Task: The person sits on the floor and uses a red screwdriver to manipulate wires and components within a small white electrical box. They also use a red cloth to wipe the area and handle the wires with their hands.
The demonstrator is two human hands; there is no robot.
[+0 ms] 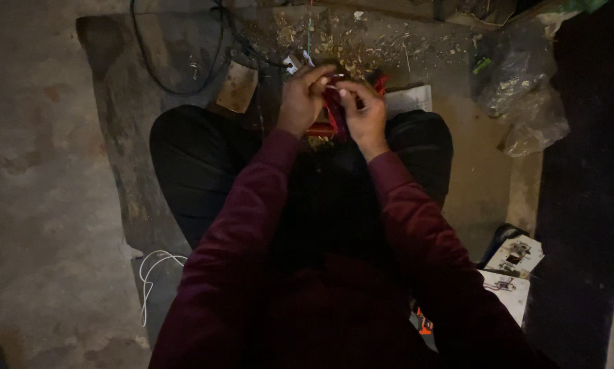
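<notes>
I sit cross-legged on the floor in maroon sleeves and dark trousers. My left hand (300, 99) and my right hand (365, 113) are raised together above my lap, both pinching a small red object (334, 106) between thumb and fingers. Its exact shape is hard to make out in the dim light. Something thin and pale shows at my left fingertips. A second red piece (381, 83) shows just behind my right hand.
Scattered scraps and debris (334, 41) lie on the floor ahead. A black cable (177, 85) loops at the far left, a white wire (153, 270) near my left knee. Clear plastic bags (526, 96) are at the right, white electrical plates (515, 263) by my right side.
</notes>
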